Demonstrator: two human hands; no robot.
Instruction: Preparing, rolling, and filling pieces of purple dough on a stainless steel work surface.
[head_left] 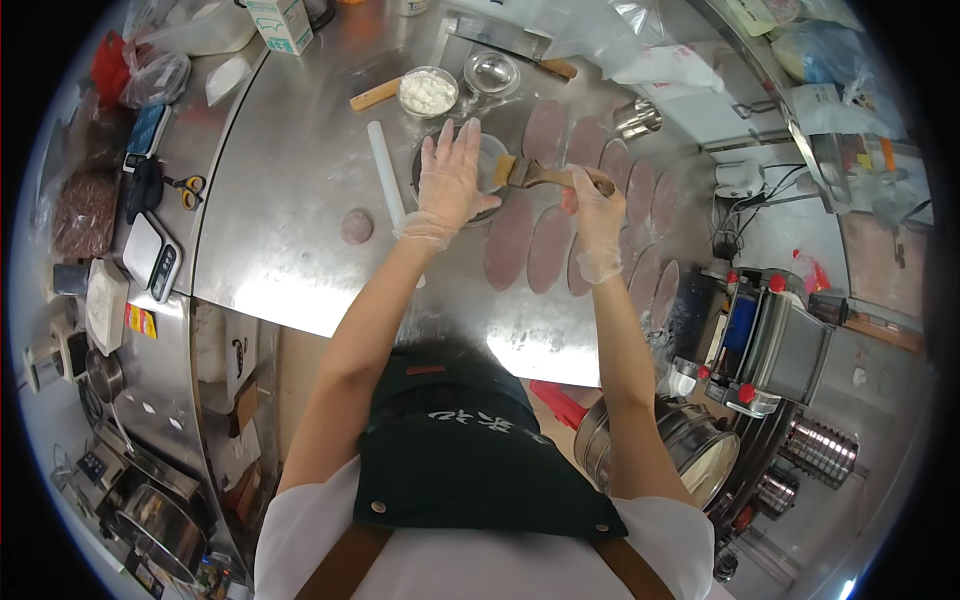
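Note:
In a clear glove, my right hand [598,225] grips the wooden handle of a pastry brush [540,175]. The brush points left, its bristles at the rim of a round bowl [491,160]. My left hand [450,185], gloved too, lies over that bowl with fingers stretched out and hides much of it; whether it touches the bowl I cannot tell. Several flat oval pieces of pinkish dough [509,245] lie in rows around and beyond my right hand. Left of my left hand are a white rolling pin [384,165], partly under my wrist, and a dough ball [356,227].
Behind the hands stand a bowl of white flour [428,92], a small shiny bowl [491,73] and a metal cup [637,118]. A cleaver [500,37] lies at the back. Scissors [187,189] and a scale [153,255] are left; a roller machine [780,340] is right.

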